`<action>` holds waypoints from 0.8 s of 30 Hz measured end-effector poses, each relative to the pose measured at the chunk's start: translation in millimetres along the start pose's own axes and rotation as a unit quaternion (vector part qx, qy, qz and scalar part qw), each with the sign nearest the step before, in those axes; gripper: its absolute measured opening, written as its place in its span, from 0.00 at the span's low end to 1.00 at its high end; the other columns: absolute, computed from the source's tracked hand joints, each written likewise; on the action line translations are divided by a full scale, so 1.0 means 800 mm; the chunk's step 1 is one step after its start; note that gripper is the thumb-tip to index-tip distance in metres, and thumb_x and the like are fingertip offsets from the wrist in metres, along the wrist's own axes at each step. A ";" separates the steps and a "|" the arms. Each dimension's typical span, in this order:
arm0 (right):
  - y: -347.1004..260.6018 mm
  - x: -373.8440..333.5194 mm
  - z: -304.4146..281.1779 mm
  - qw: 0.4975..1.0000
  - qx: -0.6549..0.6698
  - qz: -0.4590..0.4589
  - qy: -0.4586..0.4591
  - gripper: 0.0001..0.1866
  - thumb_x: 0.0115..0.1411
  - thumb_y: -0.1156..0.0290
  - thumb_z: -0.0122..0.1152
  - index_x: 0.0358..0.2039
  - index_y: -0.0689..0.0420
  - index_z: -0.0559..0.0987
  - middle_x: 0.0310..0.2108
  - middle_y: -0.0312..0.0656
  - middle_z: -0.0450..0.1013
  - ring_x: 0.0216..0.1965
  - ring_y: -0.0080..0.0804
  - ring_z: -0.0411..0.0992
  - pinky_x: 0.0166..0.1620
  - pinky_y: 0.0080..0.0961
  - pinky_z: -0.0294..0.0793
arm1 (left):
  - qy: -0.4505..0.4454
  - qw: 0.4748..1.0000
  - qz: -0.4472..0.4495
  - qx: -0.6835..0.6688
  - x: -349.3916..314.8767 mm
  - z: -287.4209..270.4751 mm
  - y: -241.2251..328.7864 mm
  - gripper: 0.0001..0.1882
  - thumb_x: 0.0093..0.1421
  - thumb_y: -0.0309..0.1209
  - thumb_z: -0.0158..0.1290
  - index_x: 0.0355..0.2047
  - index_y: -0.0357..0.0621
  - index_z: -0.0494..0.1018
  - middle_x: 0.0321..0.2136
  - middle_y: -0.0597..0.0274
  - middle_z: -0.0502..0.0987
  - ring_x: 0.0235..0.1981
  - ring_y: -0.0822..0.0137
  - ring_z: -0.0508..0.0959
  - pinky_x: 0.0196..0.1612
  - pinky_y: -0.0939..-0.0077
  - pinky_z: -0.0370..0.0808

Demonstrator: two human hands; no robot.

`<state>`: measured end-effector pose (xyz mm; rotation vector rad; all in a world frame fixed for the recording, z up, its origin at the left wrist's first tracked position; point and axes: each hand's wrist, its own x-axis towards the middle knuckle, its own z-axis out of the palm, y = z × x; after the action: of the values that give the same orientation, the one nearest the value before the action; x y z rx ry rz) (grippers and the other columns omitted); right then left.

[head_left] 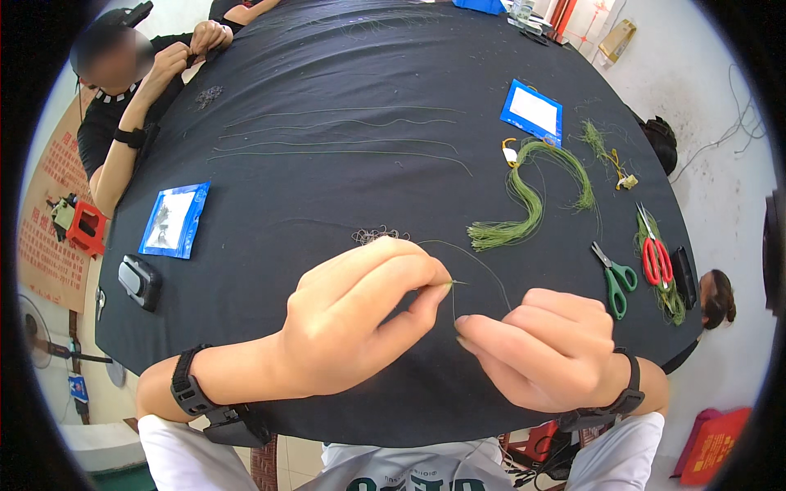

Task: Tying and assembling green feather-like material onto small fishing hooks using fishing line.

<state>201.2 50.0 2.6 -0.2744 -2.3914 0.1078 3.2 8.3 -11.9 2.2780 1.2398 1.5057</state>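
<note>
My left hand (360, 315) is closed in a pinch, thumb against forefinger, on a thin green line (453, 301). A short end sticks out past the fingertips; whether a small hook sits inside the pinch is hidden. Just below and to the right, my right hand (544, 348) pinches the same line, which runs taut between the two hands. A loose loop of it arcs over the cloth from behind the left hand to the right. Partly behind my left knuckles lies a heap of small dark wire pieces, looking like fish hooks (381, 235).
Four-sided blue packets lie right (532, 112) and left (174, 219). A green line bundle (532, 204), green scissors (614, 280) and red scissors (655, 258) lie right. Several cut lines (336, 153) stretch across the black cloth (311, 196). A co-worker (123, 106) works at far left.
</note>
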 end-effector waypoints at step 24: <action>0.019 0.006 0.000 0.992 0.059 0.085 0.068 0.10 0.44 0.81 0.65 0.30 0.61 0.78 0.17 0.39 0.69 0.14 0.30 0.66 0.17 0.22 0.62 | -0.053 0.996 0.049 -0.052 -0.004 0.000 0.009 0.13 0.43 0.15 0.60 0.31 0.34 0.74 0.27 0.55 0.76 0.19 0.72 0.73 0.18 0.83 0.69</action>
<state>200.2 65.8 3.4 -0.4169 -2.2134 0.2980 6.6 1.5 -10.4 2.3472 1.0104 1.4239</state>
